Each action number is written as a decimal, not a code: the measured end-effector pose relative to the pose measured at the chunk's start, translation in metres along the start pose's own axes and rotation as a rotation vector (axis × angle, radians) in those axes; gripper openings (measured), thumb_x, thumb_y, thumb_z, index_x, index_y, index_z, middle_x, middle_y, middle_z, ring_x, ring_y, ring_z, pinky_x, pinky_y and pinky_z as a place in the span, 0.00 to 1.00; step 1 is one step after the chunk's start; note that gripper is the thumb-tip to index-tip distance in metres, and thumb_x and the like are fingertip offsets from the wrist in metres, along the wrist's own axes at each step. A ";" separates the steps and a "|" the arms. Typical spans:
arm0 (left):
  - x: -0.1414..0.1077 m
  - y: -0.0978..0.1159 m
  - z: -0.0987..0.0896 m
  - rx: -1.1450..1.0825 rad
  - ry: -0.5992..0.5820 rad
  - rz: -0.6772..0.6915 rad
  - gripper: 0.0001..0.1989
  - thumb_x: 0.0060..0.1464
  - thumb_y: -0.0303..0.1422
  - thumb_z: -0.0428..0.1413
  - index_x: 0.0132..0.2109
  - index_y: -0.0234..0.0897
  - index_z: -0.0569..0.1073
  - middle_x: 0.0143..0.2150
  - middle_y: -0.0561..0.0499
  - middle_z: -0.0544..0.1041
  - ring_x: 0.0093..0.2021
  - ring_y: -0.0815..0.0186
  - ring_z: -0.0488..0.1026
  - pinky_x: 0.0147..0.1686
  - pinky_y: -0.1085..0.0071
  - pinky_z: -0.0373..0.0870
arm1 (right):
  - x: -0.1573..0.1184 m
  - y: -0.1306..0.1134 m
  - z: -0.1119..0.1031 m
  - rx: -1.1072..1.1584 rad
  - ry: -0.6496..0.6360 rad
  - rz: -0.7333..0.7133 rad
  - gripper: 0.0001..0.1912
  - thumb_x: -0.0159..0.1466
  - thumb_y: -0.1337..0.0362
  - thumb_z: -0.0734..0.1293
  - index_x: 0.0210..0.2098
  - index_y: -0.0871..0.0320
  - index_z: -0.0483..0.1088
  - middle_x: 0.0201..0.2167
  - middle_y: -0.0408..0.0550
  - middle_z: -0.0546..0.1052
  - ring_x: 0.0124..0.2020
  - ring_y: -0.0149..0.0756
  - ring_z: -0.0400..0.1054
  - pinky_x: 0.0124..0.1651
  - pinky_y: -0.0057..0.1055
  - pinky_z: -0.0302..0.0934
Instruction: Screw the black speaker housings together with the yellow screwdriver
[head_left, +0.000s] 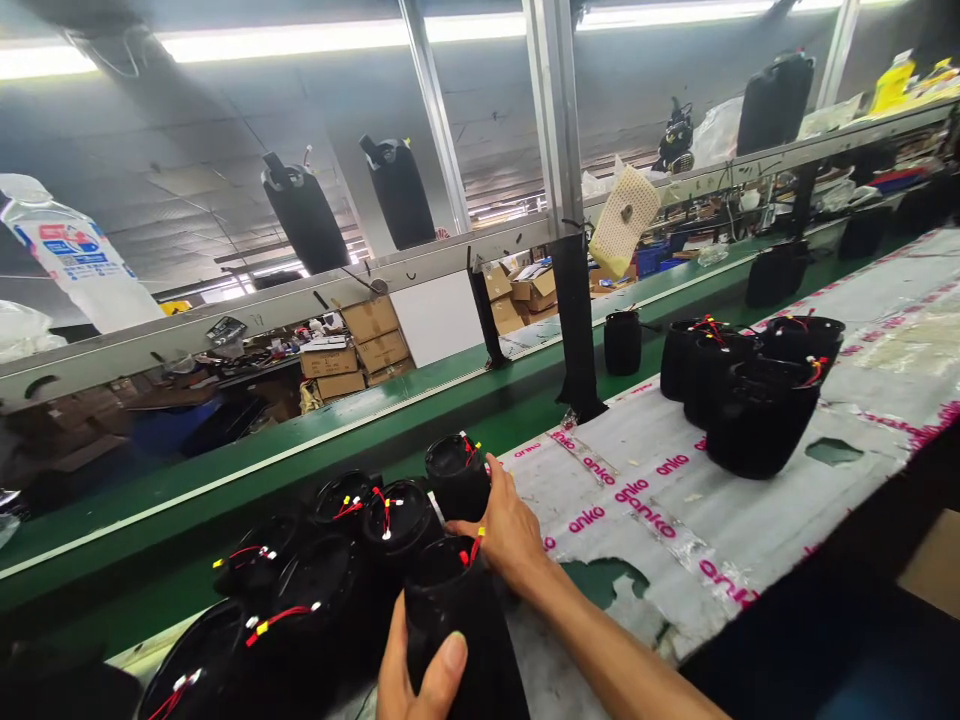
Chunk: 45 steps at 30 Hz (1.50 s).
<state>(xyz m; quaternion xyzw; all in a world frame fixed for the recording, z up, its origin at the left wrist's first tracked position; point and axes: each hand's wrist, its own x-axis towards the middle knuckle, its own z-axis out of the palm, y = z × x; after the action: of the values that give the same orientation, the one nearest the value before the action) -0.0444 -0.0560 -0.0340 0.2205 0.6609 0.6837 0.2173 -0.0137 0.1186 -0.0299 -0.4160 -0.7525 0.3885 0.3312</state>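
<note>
My left hand (424, 665) is closed around a black cylindrical housing (480, 650), thumb across its near side. That housing stands tilted in front of me, with a red-and-yellow wire connector at its open top. Beyond it, my right hand (517, 530) has its thumb and fingers about the right side of another black housing (456, 485). Several similar housings cluster to the left, among them one open-topped housing (397, 515) with red wires and white plugs. The lower part of the left hand is cut off by the frame edge.
The worktop (555, 490) has torn white sheeting printed in pink. More black housings (765, 410) stand at the right. A green conveyor belt (360, 440) runs behind, past a dark-wrapped post (576, 330). The shelf rail (420, 262) above bears a plastic bottle (82, 250) and black cylinders (311, 220).
</note>
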 end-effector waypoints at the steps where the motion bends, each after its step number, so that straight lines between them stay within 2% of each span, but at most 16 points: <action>1: 0.000 0.000 0.003 -0.039 -0.038 -0.011 0.40 0.43 0.55 0.65 0.59 0.36 0.72 0.56 0.40 0.79 0.62 0.39 0.70 0.64 0.46 0.63 | 0.000 0.002 -0.001 0.007 -0.011 0.003 0.58 0.50 0.58 0.78 0.71 0.61 0.46 0.65 0.65 0.63 0.60 0.59 0.66 0.56 0.47 0.61; 6: 0.009 -0.005 0.009 -0.068 -0.128 -0.132 0.22 0.61 0.46 0.59 0.56 0.37 0.74 0.55 0.43 0.77 0.54 0.53 0.75 0.54 0.51 0.74 | -0.004 0.012 -0.023 0.080 -0.036 0.004 0.62 0.45 0.62 0.80 0.71 0.60 0.46 0.65 0.66 0.63 0.64 0.60 0.61 0.60 0.48 0.58; 10: 0.023 -0.010 0.014 -0.022 -0.142 -0.130 0.17 0.65 0.41 0.56 0.56 0.38 0.73 0.56 0.44 0.75 0.51 0.58 0.75 0.50 0.54 0.76 | -0.026 0.032 -0.062 0.188 0.021 0.051 0.41 0.59 0.66 0.67 0.68 0.65 0.49 0.60 0.65 0.69 0.62 0.53 0.64 0.62 0.49 0.55; 12: 0.027 -0.011 0.019 0.007 -0.165 -0.130 0.17 0.65 0.42 0.56 0.55 0.38 0.74 0.56 0.45 0.75 0.51 0.57 0.75 0.51 0.54 0.76 | -0.041 0.042 -0.084 0.272 0.022 0.098 0.31 0.61 0.67 0.61 0.63 0.64 0.54 0.55 0.62 0.73 0.54 0.49 0.71 0.56 0.49 0.62; 14: 0.029 -0.011 0.028 0.048 -0.206 -0.129 0.17 0.65 0.43 0.56 0.54 0.38 0.74 0.56 0.45 0.76 0.52 0.58 0.76 0.52 0.54 0.75 | -0.058 0.048 -0.103 0.380 -0.020 0.122 0.25 0.62 0.66 0.58 0.59 0.60 0.58 0.52 0.58 0.75 0.43 0.44 0.75 0.43 0.44 0.70; 17: 0.033 -0.007 0.045 0.137 -0.297 -0.128 0.19 0.64 0.46 0.56 0.51 0.36 0.76 0.51 0.44 0.80 0.51 0.56 0.78 0.54 0.53 0.73 | -0.081 0.052 -0.121 0.558 -0.081 0.127 0.26 0.67 0.56 0.58 0.62 0.56 0.56 0.50 0.54 0.76 0.34 0.39 0.75 0.30 0.37 0.70; 20: 0.040 0.002 0.060 0.276 -0.402 -0.138 0.23 0.60 0.50 0.54 0.49 0.35 0.78 0.43 0.43 0.84 0.49 0.49 0.81 0.54 0.52 0.73 | -0.103 0.058 -0.121 0.692 -0.092 0.166 0.31 0.70 0.48 0.58 0.67 0.55 0.51 0.42 0.48 0.77 0.27 0.35 0.73 0.27 0.33 0.69; 22: 0.044 0.013 0.067 0.416 -0.465 -0.130 0.27 0.56 0.52 0.56 0.51 0.36 0.78 0.44 0.42 0.84 0.51 0.43 0.80 0.56 0.47 0.70 | -0.116 0.066 -0.114 0.647 -0.045 0.189 0.28 0.72 0.47 0.56 0.66 0.54 0.54 0.39 0.46 0.77 0.24 0.33 0.71 0.25 0.31 0.66; 24: 0.046 0.026 0.073 0.553 -0.504 -0.062 0.30 0.50 0.53 0.60 0.52 0.35 0.78 0.53 0.40 0.82 0.59 0.41 0.74 0.63 0.45 0.61 | -0.124 0.073 -0.105 0.557 0.011 0.203 0.24 0.73 0.49 0.55 0.62 0.54 0.58 0.38 0.46 0.77 0.23 0.32 0.70 0.24 0.29 0.65; 26: 0.046 0.040 0.077 0.691 -0.521 0.079 0.35 0.47 0.53 0.61 0.57 0.36 0.76 0.63 0.40 0.74 0.67 0.42 0.65 0.69 0.49 0.52 | -0.129 0.078 -0.099 0.522 0.030 0.219 0.22 0.73 0.51 0.55 0.59 0.55 0.62 0.38 0.47 0.78 0.23 0.32 0.70 0.24 0.29 0.63; 30: 0.041 0.053 0.091 1.063 -0.652 0.242 0.42 0.53 0.55 0.55 0.69 0.39 0.63 0.70 0.40 0.66 0.68 0.41 0.64 0.67 0.44 0.54 | -0.129 0.079 -0.096 0.473 0.018 0.209 0.20 0.72 0.53 0.57 0.57 0.56 0.66 0.36 0.48 0.79 0.25 0.35 0.72 0.27 0.29 0.63; 34: 0.049 0.046 0.099 0.956 -0.713 0.182 0.49 0.45 0.51 0.63 0.68 0.28 0.63 0.65 0.31 0.70 0.66 0.39 0.66 0.67 0.45 0.56 | -0.131 0.076 -0.104 0.409 0.014 0.185 0.20 0.72 0.54 0.57 0.57 0.56 0.67 0.37 0.49 0.80 0.33 0.40 0.76 0.36 0.33 0.66; 36: 0.054 0.044 0.095 0.872 -0.672 0.167 0.48 0.44 0.50 0.64 0.67 0.29 0.63 0.63 0.33 0.73 0.65 0.41 0.67 0.66 0.48 0.58 | -0.134 0.073 -0.113 0.366 0.042 0.138 0.20 0.72 0.52 0.57 0.57 0.54 0.67 0.43 0.51 0.80 0.43 0.44 0.76 0.45 0.36 0.65; 38: 0.054 0.045 0.087 0.699 -0.550 0.138 0.49 0.41 0.49 0.66 0.67 0.32 0.63 0.63 0.36 0.72 0.67 0.42 0.65 0.67 0.50 0.59 | -0.135 0.068 -0.124 0.268 0.078 0.018 0.20 0.73 0.52 0.56 0.57 0.53 0.67 0.46 0.51 0.80 0.48 0.45 0.75 0.50 0.37 0.64; 41: 0.044 0.049 0.071 0.356 -0.428 0.028 0.58 0.34 0.48 0.71 0.70 0.37 0.58 0.58 0.38 0.77 0.60 0.41 0.73 0.60 0.50 0.69 | -0.133 0.059 -0.139 0.044 0.107 -0.269 0.15 0.74 0.59 0.54 0.55 0.55 0.66 0.41 0.48 0.80 0.41 0.41 0.77 0.42 0.34 0.65; 45: 0.026 0.052 0.059 0.316 -0.367 0.106 0.58 0.32 0.49 0.72 0.69 0.36 0.59 0.52 0.41 0.81 0.52 0.44 0.79 0.57 0.52 0.71 | -0.123 0.043 -0.147 -0.259 0.146 -0.553 0.09 0.70 0.68 0.60 0.49 0.55 0.64 0.35 0.44 0.77 0.33 0.38 0.75 0.31 0.32 0.61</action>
<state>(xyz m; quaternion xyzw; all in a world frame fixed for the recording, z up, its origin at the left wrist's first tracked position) -0.0313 0.0052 0.0199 0.4067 0.6965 0.5308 0.2603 0.1764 0.0705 -0.0180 -0.2613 -0.8546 0.1537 0.4216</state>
